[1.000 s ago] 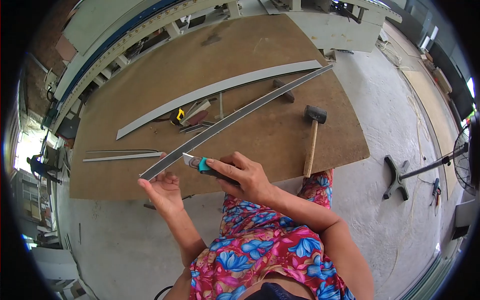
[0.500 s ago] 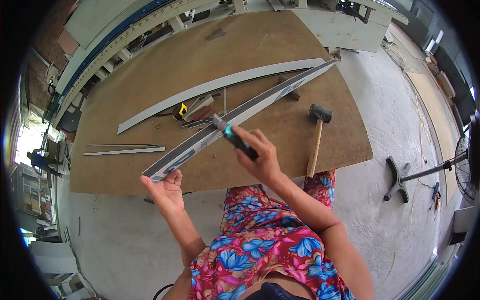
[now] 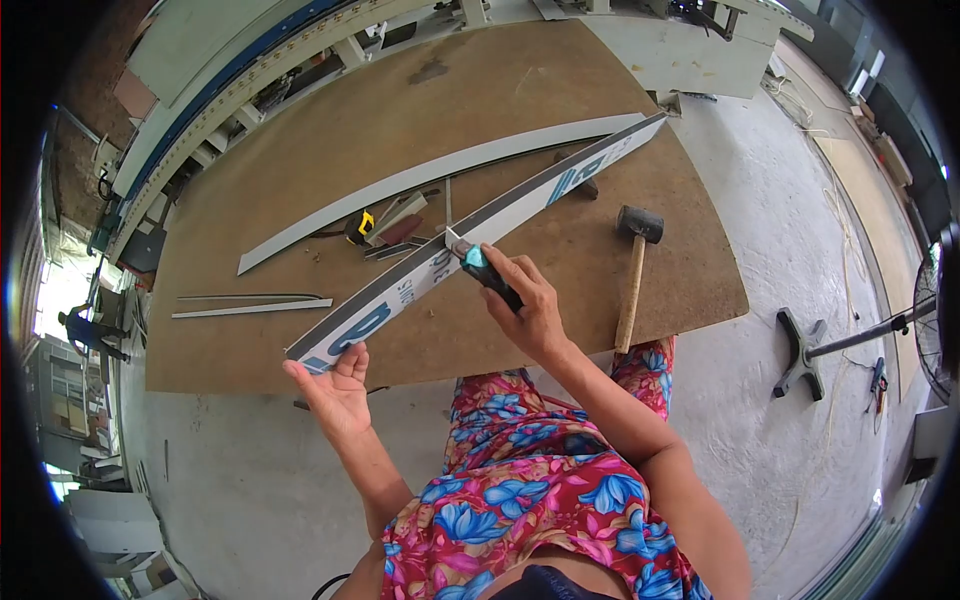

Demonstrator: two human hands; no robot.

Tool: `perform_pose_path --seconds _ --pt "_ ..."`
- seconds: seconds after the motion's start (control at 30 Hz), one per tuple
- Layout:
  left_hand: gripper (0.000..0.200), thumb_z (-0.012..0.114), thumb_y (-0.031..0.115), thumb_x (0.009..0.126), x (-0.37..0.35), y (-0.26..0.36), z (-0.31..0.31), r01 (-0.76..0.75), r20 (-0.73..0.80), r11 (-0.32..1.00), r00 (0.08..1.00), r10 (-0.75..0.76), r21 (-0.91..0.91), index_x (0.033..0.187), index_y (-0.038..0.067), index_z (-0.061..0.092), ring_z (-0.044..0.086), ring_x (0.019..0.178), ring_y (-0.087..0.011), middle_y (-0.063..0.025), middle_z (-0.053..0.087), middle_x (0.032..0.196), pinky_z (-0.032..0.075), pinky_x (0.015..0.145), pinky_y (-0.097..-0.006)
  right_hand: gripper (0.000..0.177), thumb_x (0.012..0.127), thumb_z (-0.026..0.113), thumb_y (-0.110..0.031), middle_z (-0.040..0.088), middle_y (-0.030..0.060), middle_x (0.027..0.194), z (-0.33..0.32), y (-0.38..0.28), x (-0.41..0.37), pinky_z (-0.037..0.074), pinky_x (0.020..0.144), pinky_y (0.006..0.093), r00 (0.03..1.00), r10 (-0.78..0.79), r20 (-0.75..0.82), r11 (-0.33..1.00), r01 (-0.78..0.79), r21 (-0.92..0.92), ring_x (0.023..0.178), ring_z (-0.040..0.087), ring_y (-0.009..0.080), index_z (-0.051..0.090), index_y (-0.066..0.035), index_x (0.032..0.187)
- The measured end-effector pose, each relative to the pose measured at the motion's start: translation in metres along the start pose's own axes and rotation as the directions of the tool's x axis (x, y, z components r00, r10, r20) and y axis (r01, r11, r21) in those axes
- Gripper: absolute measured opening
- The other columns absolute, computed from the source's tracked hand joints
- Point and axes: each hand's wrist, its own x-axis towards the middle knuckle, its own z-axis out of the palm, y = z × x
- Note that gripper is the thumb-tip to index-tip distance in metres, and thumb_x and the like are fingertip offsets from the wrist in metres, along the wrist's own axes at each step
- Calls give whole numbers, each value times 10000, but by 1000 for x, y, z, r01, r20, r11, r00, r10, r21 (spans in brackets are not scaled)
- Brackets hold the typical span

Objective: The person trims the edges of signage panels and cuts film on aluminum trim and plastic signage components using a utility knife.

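The grip of our right hand (image 3: 524, 308) is closed around a utility knife (image 3: 487, 274) with a teal part near its front, and its tip meets the lettered strip (image 3: 530, 204) about midway along. Our left hand (image 3: 342, 398) grasps the near left end of that strip, thumb at the end and fingers against its white face — blue lettering shows there, beside a dark face. The strip slants over the counter (image 3: 550, 282), its far end near the right edge. Beyond it lies a long pale strip (image 3: 400, 182), and between the two we see a yellow and black tape measure (image 3: 360, 227) beside a maroon piece (image 3: 402, 228). A dark block (image 3: 590, 187) sits partly hidden behind the lettered strip. To our right rests a mallet (image 3: 640, 224) — black head, wooden handle toward us — and to our left lie two thin strips (image 3: 252, 309).
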Motion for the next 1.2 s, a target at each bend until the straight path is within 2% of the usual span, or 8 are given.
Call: perform_pose_path --seconds 0.17,0.33,0.47,0.53,0.57,0.67,0.97,1.2 --pt "658 489 594 897 -4 -2 0 -76 70 996 995 73 41 1269 52 455 678 899 -300 -165 611 1164 548 797 -392 612 765 665 -24 556 126 930 7 -14 -6 488 678 356 997 -64 51 998 63 26 779 580 292 506 -156 1341" --pt "430 511 340 964 -10 4 5 -143 127 972 985 120 185 1261 32 467 684 887 -279 -153 626 1143 562 802 -382 596 777 645 -4 552 130 934 7 -15 3 483 674 352 995 -98 27 994 97 55 766 575 287 496 -114 1344" --pt "287 522 154 966 -13 8 12 -164 109 973 983 148 164 1215 11 503 690 846 -238 -136 648 1096 582 741 -331 582 776 614 44 565 151 947 1 -3 8 469 690 299 996 80 -35 994 -77 83 775 571 249 497 -61 1337" --pt "272 526 160 964 -13 9 9 -179 114 958 981 157 225 1186 2 521 688 816 -221 -133 651 1080 583 675 -309 574 780 606 46 561 148 936 -2 -7 11 462 683 288 997 69 -44 996 -66 66 772 564 240 500 -58 1334" --pt "266 528 164 963 -14 10 8 -184 117 949 980 158 256 1171 -3 529 686 801 -212 -132 653 1071 583 643 -298 586 786 640 -4 559 142 913 -1 -12 10 487 675 333 999 17 -38 999 -16 39 747 589 274 508 -141 1340" --pt "261 542 173 958 -15 14 5 -239 120 886 971 208 397 1141 -13 547 669 775 -184 -117 655 1029 557 534 -276 596 781 654 -8 555 135 982 8 -33 3 513 674 338 989 -123 87 992 121 22 769 608 246 515 -156 1341" --pt "269 596 200 930 -26 23 14 -235 114 821 972 206 521 1088 -16 574 630 751 -130 -93 650 966 447 382 -233 636 743 680 24 478 144 1114 14 -49 2 518 685 329 985 -53 164 999 51 15 777 569 212 535 -162 1334" --pt "254 596 204 929 -26 23 16 -248 114 812 969 221 528 1055 -16 591 621 705 -108 -89 662 930 426 358 -220 519 799 663 -52 534 159 1041 -5 1 20 509 721 367 997 7 -82 999 -10 -38 846 588 286 557 -148 1299"
